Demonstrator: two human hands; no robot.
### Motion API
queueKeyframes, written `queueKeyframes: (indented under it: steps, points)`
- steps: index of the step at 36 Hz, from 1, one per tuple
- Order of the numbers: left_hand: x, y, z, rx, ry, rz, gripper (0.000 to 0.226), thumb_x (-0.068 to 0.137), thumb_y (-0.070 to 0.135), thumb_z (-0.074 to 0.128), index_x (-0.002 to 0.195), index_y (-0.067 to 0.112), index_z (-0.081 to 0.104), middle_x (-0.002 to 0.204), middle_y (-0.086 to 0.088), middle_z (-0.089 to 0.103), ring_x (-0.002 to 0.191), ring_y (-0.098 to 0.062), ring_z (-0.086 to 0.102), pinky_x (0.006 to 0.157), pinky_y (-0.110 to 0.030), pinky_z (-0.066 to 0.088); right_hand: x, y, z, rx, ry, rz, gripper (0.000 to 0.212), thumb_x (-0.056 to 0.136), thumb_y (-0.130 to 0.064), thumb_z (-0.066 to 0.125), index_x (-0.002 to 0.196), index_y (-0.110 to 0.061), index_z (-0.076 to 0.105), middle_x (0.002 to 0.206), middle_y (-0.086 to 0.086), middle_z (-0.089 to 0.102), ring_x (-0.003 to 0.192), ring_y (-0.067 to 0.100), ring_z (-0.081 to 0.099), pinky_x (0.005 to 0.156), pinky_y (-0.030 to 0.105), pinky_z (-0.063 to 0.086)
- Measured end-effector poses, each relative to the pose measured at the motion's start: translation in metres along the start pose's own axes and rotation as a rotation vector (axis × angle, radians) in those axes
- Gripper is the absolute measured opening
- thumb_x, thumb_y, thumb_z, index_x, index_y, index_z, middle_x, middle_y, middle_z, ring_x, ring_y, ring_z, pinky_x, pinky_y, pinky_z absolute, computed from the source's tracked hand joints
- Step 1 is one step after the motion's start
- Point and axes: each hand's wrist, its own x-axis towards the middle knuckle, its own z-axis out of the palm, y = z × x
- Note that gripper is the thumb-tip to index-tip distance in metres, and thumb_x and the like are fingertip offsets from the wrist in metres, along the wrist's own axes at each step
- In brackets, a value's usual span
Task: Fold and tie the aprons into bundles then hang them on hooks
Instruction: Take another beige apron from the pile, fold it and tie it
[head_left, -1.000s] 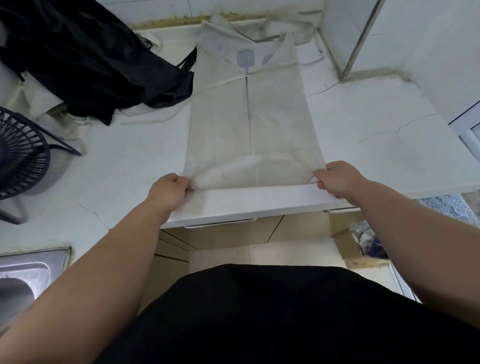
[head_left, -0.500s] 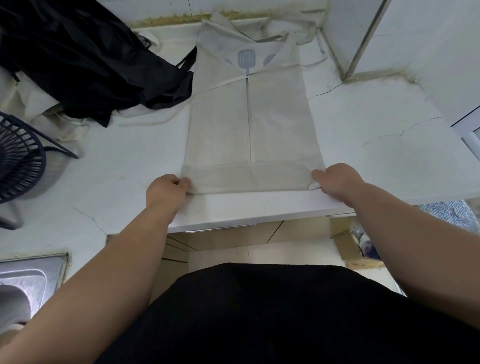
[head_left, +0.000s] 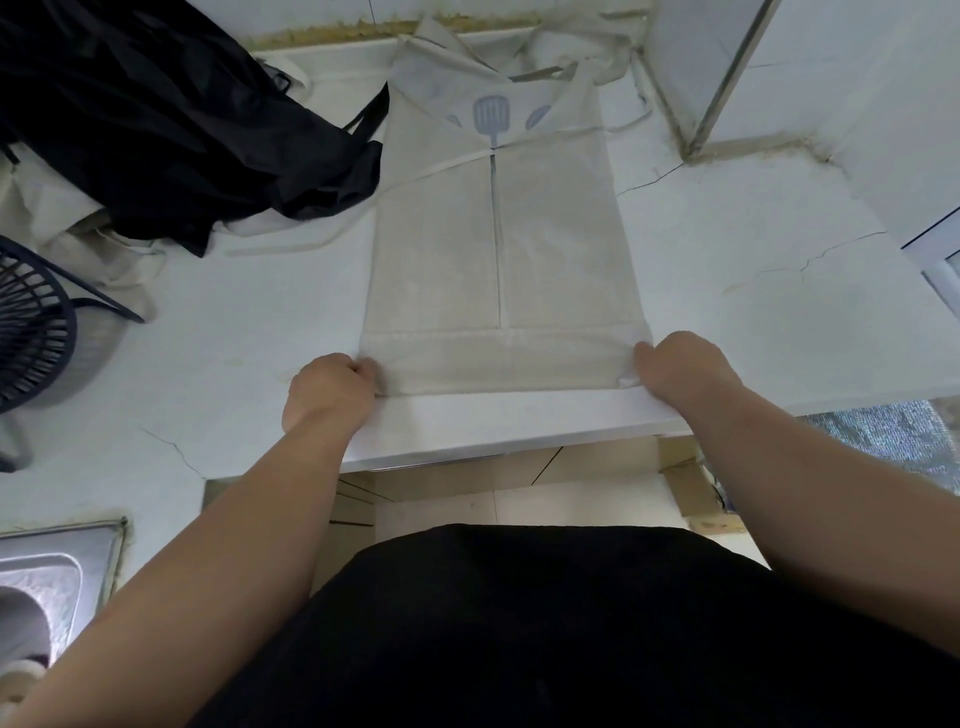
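1. Head view, the setting: we look down on a white, cracked tabletop (head_left: 727, 234) set into a tiled corner. A steel sink (head_left: 52, 577) sits at the near left and a dark wire fan (head_left: 31, 322) at the left edge.
2. The cream apron (head_left: 498, 249) lies flat in the middle of the tabletop. It is already folded lengthwise into a long panel, its side edges meeting down the centre. The spatula print (head_left: 491, 117) shows at the far end, and a tie strap (head_left: 291, 247) trails off to the left.
3. A black fabric heap (head_left: 171, 130), probably another apron, lies at the far left, just beside the cream one.
4. The left hand (head_left: 330, 392) is at the near left corner and the right hand (head_left: 680, 371) at the near right corner. Each grip is curled closed on the cloth, pinching one end of a narrow turned-up band (head_left: 498, 364) along the near hem.
5. We judge the step in hand to be the first crosswise fold or roll, starting at the near hem. Tying and hanging are not yet begun.
6. The next move, as we see it, calls for both hands to travel together toward the far end, so that the band stays even and the centre edges stay closed. The straps should be left free for the knot.
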Motion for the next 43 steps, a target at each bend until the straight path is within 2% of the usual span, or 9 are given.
queueKeyframes:
  steps: [3, 5, 9, 12, 21, 25, 36, 40, 43]
  points:
    - [-0.009, 0.011, 0.001, 0.106, 0.176, 0.015, 0.036, 0.096, 0.027, 0.049, 0.123, 0.004, 0.048, 0.129, -0.019, 0.044, 0.115, -0.037, 0.044, 0.087, -0.043, 0.041, -0.009, -0.006, 0.001, -0.064, 0.165, -0.005, 0.02, 0.093, -0.023, 0.046, 0.105, -0.007, 0.045, 0.101, 0.012, 0.054, 0.1, 0.034, 0.054, 0.078, 0.037, 0.04]
    - [-0.017, 0.024, 0.008, 0.154, 0.232, 0.254, 0.047, 0.094, 0.016, 0.051, 0.139, 0.007, 0.039, 0.145, -0.016, 0.032, 0.13, -0.036, 0.033, 0.101, -0.044, 0.034, -0.014, -0.014, 0.005, -0.224, 0.292, -0.174, 0.03, 0.091, -0.017, 0.049, 0.118, -0.008, 0.045, 0.115, 0.014, 0.054, 0.109, 0.035, 0.053, 0.083, 0.039, 0.042]
    - [-0.033, 0.054, 0.033, 0.266, -0.078, 0.839, 0.053, 0.101, 0.038, 0.029, 0.152, 0.023, 0.024, 0.161, -0.005, 0.012, 0.148, -0.025, 0.007, 0.119, -0.047, 0.008, -0.025, -0.035, 0.031, -0.407, 0.179, -0.66, 0.054, 0.098, -0.042, 0.027, 0.146, -0.018, 0.029, 0.151, 0.012, 0.029, 0.137, 0.03, 0.027, 0.113, 0.04, 0.017]
    - [-0.035, 0.06, 0.049, 0.434, -0.296, 0.804, 0.056, 0.102, 0.049, 0.013, 0.153, 0.032, 0.0, 0.161, 0.005, -0.013, 0.147, -0.017, -0.013, 0.118, -0.044, -0.008, -0.031, -0.036, 0.052, -0.513, -0.013, -0.719, 0.058, 0.099, -0.05, 0.017, 0.152, -0.026, 0.006, 0.16, 0.005, 0.002, 0.144, 0.029, 0.008, 0.117, 0.041, -0.003]
    - [-0.005, -0.002, 0.02, 0.493, -0.225, 0.573, 0.08, 0.088, 0.072, 0.011, 0.15, 0.031, -0.017, 0.156, 0.003, -0.028, 0.144, -0.014, -0.024, 0.118, -0.04, -0.011, -0.011, -0.005, 0.036, -0.456, -0.007, -0.591, 0.086, 0.087, -0.071, 0.027, 0.151, -0.018, 0.002, 0.159, 0.008, -0.002, 0.144, 0.025, 0.005, 0.118, 0.035, -0.001]
    - [-0.002, -0.006, 0.011, 0.416, -0.262, 0.583, 0.091, 0.086, 0.074, 0.027, 0.153, 0.026, -0.011, 0.158, 0.002, -0.022, 0.145, -0.013, -0.02, 0.119, -0.037, -0.009, -0.009, 0.003, 0.03, -0.362, 0.019, -0.638, 0.093, 0.079, -0.073, 0.044, 0.147, -0.016, 0.017, 0.156, 0.007, 0.01, 0.14, 0.024, 0.017, 0.117, 0.033, 0.01]
    - [-0.007, -0.007, 0.007, 0.219, -0.213, 0.534, 0.095, 0.081, 0.065, 0.058, 0.154, 0.024, 0.012, 0.161, 0.01, 0.0, 0.148, -0.009, -0.001, 0.121, -0.034, 0.001, -0.012, 0.023, 0.022, -0.418, 0.173, -0.685, 0.042, 0.101, -0.044, 0.029, 0.126, -0.02, 0.051, 0.13, 0.003, 0.052, 0.111, 0.03, 0.054, 0.09, 0.037, 0.043]
    - [-0.007, -0.007, 0.001, -0.009, -0.129, 0.475, 0.067, 0.079, 0.045, 0.069, 0.14, 0.028, 0.047, 0.148, 0.012, 0.038, 0.138, -0.011, 0.033, 0.111, -0.023, 0.024, -0.009, 0.018, 0.019, -0.219, 0.25, -0.634, 0.039, 0.102, -0.039, 0.027, 0.094, -0.01, 0.053, 0.085, 0.013, 0.062, 0.081, 0.035, 0.058, 0.065, 0.036, 0.041]
    - [-0.008, 0.0, -0.007, -0.271, -0.122, 0.333, 0.021, 0.086, 0.023, 0.067, 0.105, 0.03, 0.069, 0.105, 0.01, 0.065, 0.099, -0.014, 0.059, 0.085, -0.02, 0.041, -0.003, 0.013, 0.007, -0.032, 0.16, -0.589, 0.04, 0.099, -0.044, 0.035, 0.079, -0.013, 0.05, 0.075, 0.006, 0.054, 0.079, 0.029, 0.052, 0.065, 0.033, 0.037]
